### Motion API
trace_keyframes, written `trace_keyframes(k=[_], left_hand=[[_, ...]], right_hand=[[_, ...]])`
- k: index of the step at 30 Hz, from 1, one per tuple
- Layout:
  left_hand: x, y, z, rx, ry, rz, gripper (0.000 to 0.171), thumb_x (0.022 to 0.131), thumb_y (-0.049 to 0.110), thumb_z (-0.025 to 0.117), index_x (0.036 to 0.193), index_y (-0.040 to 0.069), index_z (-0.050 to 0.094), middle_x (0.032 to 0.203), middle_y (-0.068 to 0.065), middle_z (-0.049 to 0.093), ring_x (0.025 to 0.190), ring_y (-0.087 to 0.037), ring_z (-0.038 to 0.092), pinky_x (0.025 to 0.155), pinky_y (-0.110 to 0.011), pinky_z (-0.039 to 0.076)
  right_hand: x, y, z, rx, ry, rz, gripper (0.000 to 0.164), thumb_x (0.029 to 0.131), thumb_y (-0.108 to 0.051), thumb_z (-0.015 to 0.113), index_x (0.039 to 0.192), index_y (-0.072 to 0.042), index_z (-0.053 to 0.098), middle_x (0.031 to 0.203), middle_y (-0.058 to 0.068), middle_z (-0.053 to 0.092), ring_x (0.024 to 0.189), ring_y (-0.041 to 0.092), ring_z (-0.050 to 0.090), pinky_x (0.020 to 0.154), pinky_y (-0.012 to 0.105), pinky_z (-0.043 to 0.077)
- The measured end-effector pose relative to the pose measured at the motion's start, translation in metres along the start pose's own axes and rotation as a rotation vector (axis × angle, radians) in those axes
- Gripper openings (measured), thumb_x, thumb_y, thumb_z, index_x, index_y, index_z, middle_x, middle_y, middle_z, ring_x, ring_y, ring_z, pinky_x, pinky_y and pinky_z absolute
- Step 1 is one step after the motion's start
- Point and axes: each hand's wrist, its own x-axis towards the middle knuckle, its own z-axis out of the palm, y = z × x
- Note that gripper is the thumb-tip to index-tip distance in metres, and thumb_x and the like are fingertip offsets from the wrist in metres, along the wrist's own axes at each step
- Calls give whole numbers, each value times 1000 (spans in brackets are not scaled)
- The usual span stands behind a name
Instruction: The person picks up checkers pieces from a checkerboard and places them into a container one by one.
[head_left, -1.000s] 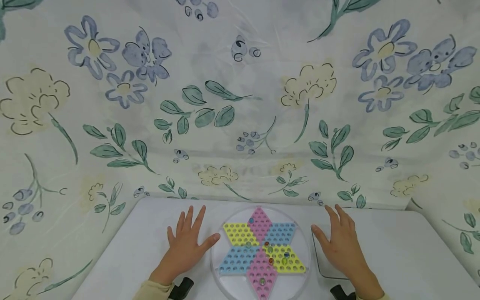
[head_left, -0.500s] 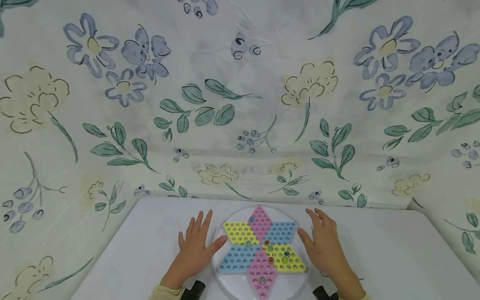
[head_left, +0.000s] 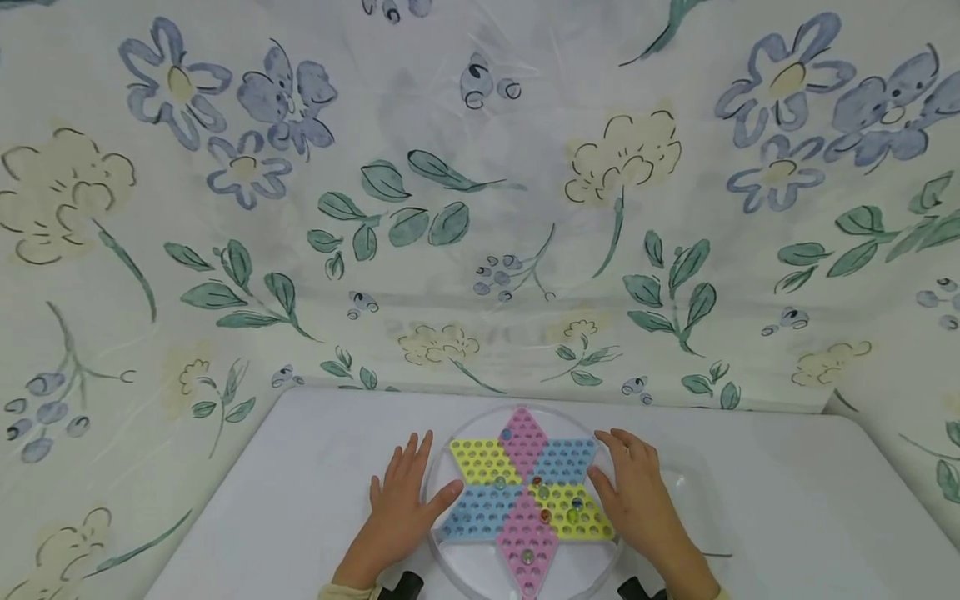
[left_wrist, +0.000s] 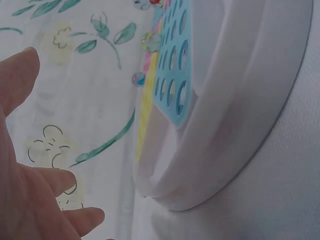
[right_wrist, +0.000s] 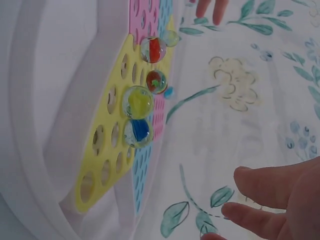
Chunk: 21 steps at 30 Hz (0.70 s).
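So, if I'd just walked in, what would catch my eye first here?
Probably the pink, yellow and blue star board on the white table, with glassy marbles, several on or near its right-hand yellow section. Next, the open left hand and right hand at its two sides. Behind everything rises a big flower-patterned backdrop.

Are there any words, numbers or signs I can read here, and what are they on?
There are no words, numbers or signs clear enough to read.
Flowered backdrop: faint grey marks low down might be letters, but they're too blurred to tell.
Star board and marbles: no writing shows.
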Motion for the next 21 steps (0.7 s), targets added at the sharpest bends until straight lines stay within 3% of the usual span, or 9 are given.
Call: trace_keyframes(k=[7, 14, 21], left_hand=[[-1, -3, 8, -20, -14, -22, 90, 95, 55, 59, 161, 8, 19, 166, -21, 14, 151, -47, 4, 108, -78, -7], [-1, -7, 10, -57, -80, -39, 95, 93, 56, 62, 162, 8, 17, 166, -20, 17, 152, -46, 5, 110, -76, -8], [-2, -15, 10, -33, -161, 28, 102, 89, 51, 70, 160, 1, 15, 165, -22, 17, 151, -48, 7, 109, -75, -12]], right_hand=[[-2, -4, 6, -13, -69, 19, 43, 97, -11, 66, 137, -2, 56, 145, 24, 44, 135, 42, 39, 105, 60, 42], [-3, -2, 13, 21, -78, -63, 39, 94, -6, 69, 132, -4, 61, 133, 18, 54, 127, 40, 49, 105, 58, 44], [-3, -3, 15, -4, -125, -37, 39, 92, -4, 71, 130, -7, 63, 130, 14, 57, 124, 34, 51, 102, 55, 47]])
